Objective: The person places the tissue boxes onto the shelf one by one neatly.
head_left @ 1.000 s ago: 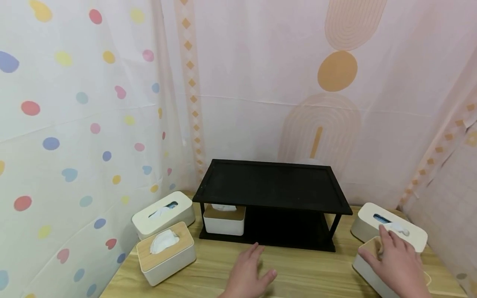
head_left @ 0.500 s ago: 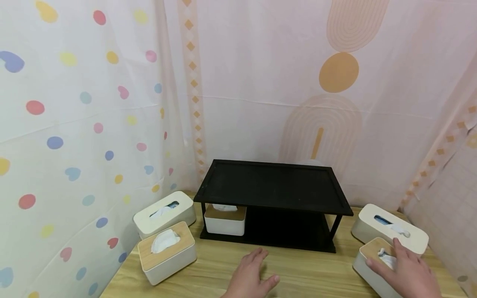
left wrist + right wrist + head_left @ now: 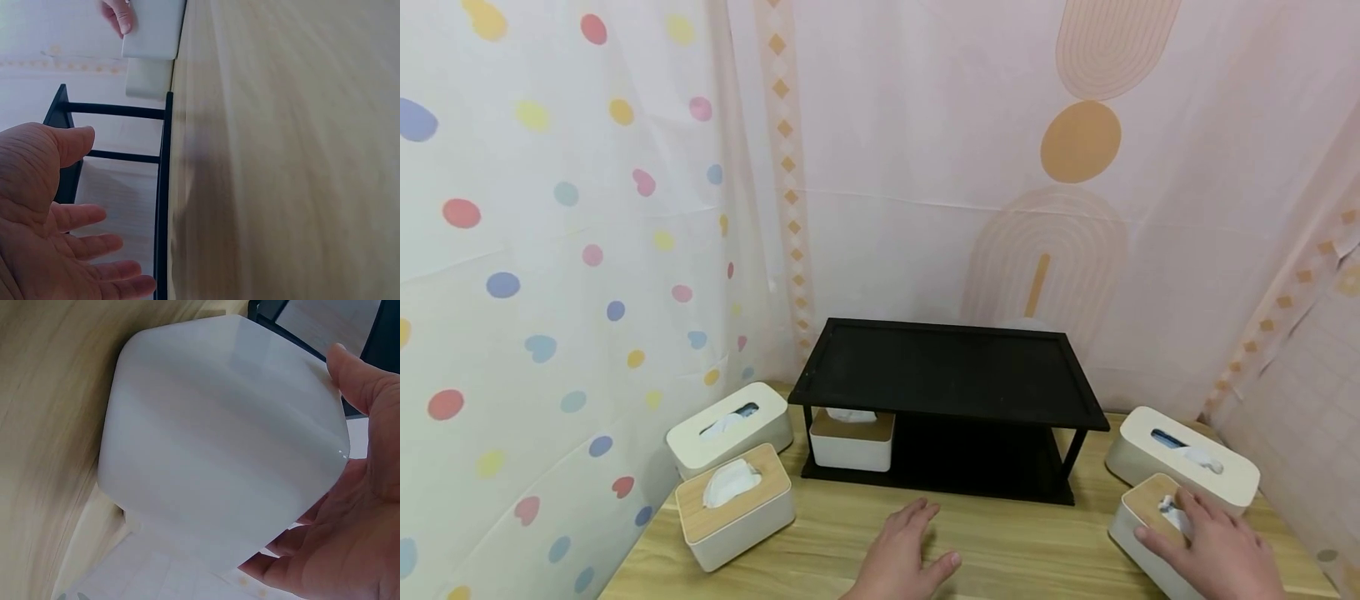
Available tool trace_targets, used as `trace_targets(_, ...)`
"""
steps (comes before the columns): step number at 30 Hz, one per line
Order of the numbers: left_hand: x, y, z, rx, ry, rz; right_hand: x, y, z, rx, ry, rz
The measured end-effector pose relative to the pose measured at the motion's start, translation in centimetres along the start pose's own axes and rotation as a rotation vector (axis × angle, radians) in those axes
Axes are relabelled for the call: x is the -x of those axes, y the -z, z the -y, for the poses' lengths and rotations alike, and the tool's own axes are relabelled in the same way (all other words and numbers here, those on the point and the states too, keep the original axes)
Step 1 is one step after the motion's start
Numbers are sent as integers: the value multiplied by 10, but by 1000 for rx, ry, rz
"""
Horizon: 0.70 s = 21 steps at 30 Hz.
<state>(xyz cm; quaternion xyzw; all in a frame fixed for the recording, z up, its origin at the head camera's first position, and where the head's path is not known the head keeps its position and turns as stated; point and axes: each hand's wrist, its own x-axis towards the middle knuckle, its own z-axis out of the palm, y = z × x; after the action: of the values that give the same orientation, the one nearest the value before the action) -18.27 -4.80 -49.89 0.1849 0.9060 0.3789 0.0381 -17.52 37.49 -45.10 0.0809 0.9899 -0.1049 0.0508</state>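
In the head view my right hand (image 3: 1217, 546) lies over a white tissue box (image 3: 1138, 542) with a wood-look lid, at the front right. Its thumb is at the box's left upper edge and its fingers reach across the lid, beside the white tissue. The right wrist view has the white end of this tissue box (image 3: 219, 444) between thumb and fingers; the fingertips are partly hidden behind it. My left hand (image 3: 898, 554) hovers at the front middle, holding nothing, fingers extended and thumb apart. The left wrist view shows that hand (image 3: 69, 231) near the black rack's lower edge.
A black two-tier rack (image 3: 947, 367) stands in the middle, with a wood-lidded tissue box (image 3: 852, 446) at the left of its lower shelf. More tissue boxes flank it: a cream one (image 3: 730, 429) and a wood-lidded one (image 3: 737, 508) left, another cream one (image 3: 1187, 458) right. Curtains surround the table (image 3: 1000, 542).
My right hand has settled lower onto the wood-lidded tissue box, its fingers drawing back from the cream box behind. My left hand has shifted slightly right. The boxes keep their places.
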Motion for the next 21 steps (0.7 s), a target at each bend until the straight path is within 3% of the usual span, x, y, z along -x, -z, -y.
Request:
trace_targets(9, 1, 1, 1, 8, 2, 7, 2, -1, 2, 18, 19, -12)
trace_targets(21, 1, 0, 1, 29, 4, 17, 3, -5, 15, 14, 193, -51)
